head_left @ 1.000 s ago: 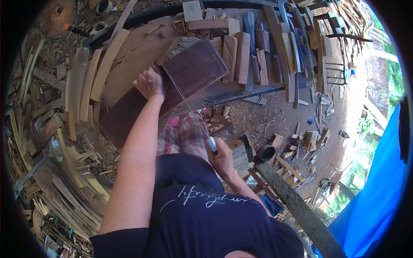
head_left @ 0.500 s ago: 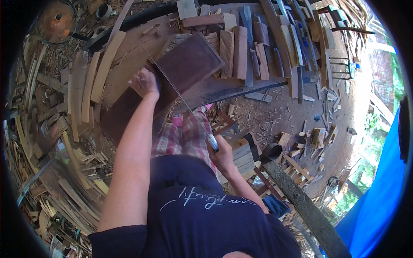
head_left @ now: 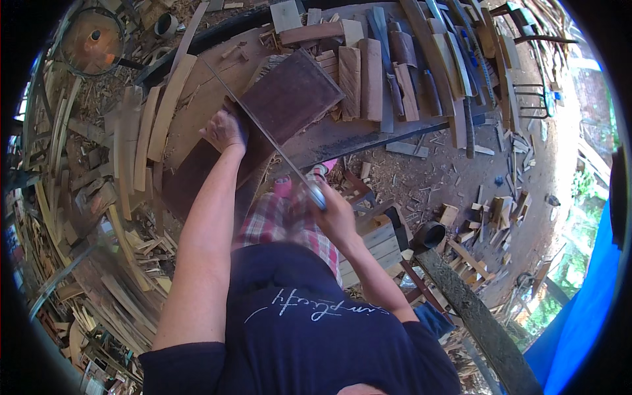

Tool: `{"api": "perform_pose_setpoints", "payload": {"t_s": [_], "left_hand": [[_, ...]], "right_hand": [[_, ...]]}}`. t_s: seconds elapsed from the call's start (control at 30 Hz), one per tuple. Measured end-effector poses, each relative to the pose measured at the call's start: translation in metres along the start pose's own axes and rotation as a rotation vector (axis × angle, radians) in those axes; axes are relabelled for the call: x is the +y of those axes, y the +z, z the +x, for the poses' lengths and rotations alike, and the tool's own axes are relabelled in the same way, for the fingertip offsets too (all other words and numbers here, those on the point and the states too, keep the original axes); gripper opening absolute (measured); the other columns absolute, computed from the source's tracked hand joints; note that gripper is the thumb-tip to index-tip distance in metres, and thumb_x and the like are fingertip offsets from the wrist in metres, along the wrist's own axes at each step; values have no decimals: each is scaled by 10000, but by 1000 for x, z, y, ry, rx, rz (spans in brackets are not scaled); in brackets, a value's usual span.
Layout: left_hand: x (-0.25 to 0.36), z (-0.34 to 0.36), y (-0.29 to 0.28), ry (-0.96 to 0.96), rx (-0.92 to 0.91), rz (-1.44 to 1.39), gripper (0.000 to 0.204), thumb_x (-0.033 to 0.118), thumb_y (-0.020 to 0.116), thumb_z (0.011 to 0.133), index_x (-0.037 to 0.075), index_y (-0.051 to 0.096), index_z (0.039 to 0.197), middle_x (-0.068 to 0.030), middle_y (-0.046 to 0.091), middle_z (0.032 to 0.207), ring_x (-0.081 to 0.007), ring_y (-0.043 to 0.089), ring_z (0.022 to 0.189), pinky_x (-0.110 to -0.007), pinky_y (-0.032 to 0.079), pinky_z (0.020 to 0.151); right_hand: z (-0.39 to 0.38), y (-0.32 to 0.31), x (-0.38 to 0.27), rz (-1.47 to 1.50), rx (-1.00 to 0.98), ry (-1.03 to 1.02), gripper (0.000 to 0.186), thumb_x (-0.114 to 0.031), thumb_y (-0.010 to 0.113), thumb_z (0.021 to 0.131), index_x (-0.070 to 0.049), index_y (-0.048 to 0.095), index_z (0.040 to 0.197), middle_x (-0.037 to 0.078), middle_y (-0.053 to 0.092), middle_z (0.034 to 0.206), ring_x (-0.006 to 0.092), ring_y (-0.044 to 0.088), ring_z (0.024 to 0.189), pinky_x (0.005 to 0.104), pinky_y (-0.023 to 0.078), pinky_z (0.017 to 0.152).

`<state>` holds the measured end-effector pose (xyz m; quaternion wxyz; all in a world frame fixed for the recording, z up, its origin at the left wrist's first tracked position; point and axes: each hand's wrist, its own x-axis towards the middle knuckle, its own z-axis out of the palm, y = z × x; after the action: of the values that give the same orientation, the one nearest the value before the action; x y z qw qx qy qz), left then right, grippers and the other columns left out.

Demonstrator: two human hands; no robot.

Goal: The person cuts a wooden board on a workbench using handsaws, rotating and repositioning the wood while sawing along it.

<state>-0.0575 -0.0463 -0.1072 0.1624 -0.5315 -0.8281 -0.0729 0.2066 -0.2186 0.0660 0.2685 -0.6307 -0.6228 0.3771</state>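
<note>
A wide dark brown board (head_left: 293, 95) lies slantwise on the low work table, one end toward the far right and the other toward the near left. Across it runs a handsaw (head_left: 275, 146), its thin blade seen nearly edge-on. My right hand (head_left: 336, 216) is closed round the saw's pale handle, at the near end of the blade. On the board, just left of the blade, my left hand (head_left: 225, 130) bears down with its fingers bent over the wood. Part of a lighter wood piece (head_left: 266, 64) shows from beneath the board's far side.
Wood blocks and strips (head_left: 370, 79) lie in a row along the table (head_left: 316, 151) at the far right. Curved slats (head_left: 171, 105) stand at the left. A round fan-like object (head_left: 92, 39) sits far left. Offcuts (head_left: 503, 210) and a dark beam (head_left: 471, 316) are at the right.
My right hand has pushed the saw away from me and to the left, so its blade reaches farther past the board. My left hand stays on the board.
</note>
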Motion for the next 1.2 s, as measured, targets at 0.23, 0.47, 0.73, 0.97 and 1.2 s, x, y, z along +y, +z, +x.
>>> {"api": "perform_pose_setpoints", "payload": {"t_s": [0.23, 0.47, 0.73, 0.97, 1.2], "left_hand": [[-9, 7, 6, 50, -26, 182, 409, 388, 322, 994, 128, 605, 1134, -44, 631, 1159, -237, 570, 1112, -490, 310, 1034], [38, 26, -108, -225, -498, -230, 502, 457, 303, 1006, 120, 670, 1069, -89, 693, 1070, -254, 600, 1080, -483, 326, 996], [-7, 38, -106, -2, -563, -455, 592, 610, 425, 931, 75, 659, 1028, -130, 704, 968, -303, 649, 979, -528, 386, 940], [-46, 72, -168, 330, -774, -913, 337, 339, 772, 792, 80, 647, 968, -121, 699, 854, -285, 664, 814, -399, 495, 737], [-35, 47, -240, 559, -156, -600, 279, 347, 701, 833, 124, 593, 961, -86, 619, 820, -288, 631, 790, -418, 444, 732]], "right_hand": [[52, 73, 29, 28, 78, -135, 316, -112, 682, 798, -46, 560, 1082, 195, 601, 934, 391, 615, 836, 470, 495, 703], [-128, -11, 63, 47, 144, 15, 116, -103, 693, 858, -36, 611, 906, 149, 572, 709, 304, 577, 600, 371, 453, 560], [-175, -34, 52, 75, 485, 168, 176, -89, 733, 830, -38, 601, 935, 77, 553, 689, 160, 510, 583, 293, 417, 541], [-143, -29, 32, 300, 597, 165, 128, -136, 632, 932, -49, 540, 944, 15, 585, 688, 81, 558, 581, 243, 440, 509], [-141, -12, 21, 406, 652, 172, 142, -140, 668, 906, -45, 562, 913, 4, 591, 688, 65, 536, 599, 249, 425, 522]]}}
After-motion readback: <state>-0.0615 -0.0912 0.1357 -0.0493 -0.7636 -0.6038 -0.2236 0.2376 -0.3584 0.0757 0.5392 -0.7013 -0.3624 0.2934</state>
